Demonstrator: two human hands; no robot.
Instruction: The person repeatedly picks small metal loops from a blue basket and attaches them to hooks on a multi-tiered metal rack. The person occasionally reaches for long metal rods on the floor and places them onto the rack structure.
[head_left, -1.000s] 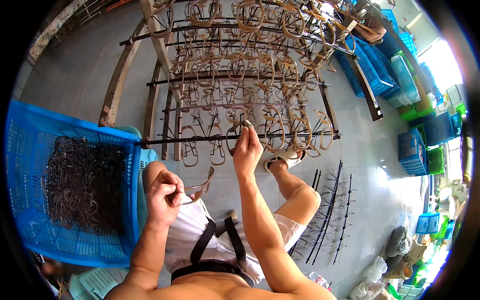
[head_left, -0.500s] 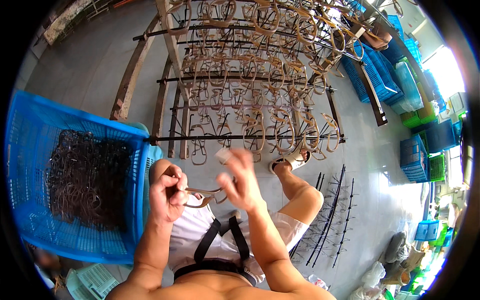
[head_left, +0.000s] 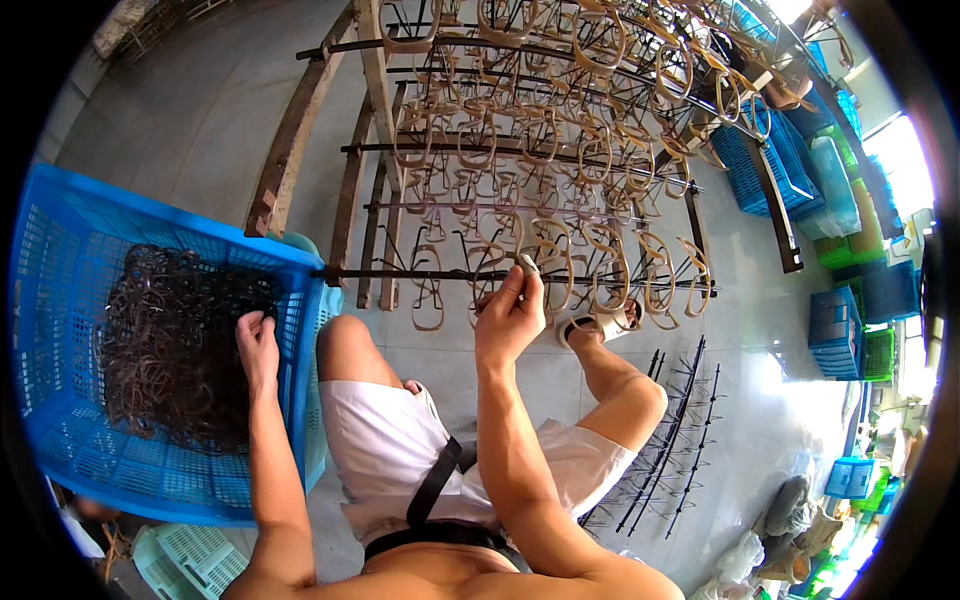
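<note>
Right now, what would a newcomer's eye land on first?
Probably the rack crowded with brownish eyeglass frames, filling the upper middle. Then the blue basket at left, holding a dark tangled heap, the left hand over its right side. The right hand is at the rack's nearest bar.

From afar I see the left hand (head_left: pixel 259 350) at dark frames (head_left: pixel 165 340) in a blue crate (head_left: pixel 150 488), the right hand (head_left: pixel 510 322) by a black bar (head_left: pixel 385 273).

We can read no text, label, brand, number or sign here (the blue crates (head_left: pixel 836 335) toward the right edge show too small for us to pick out any lettering).
</note>
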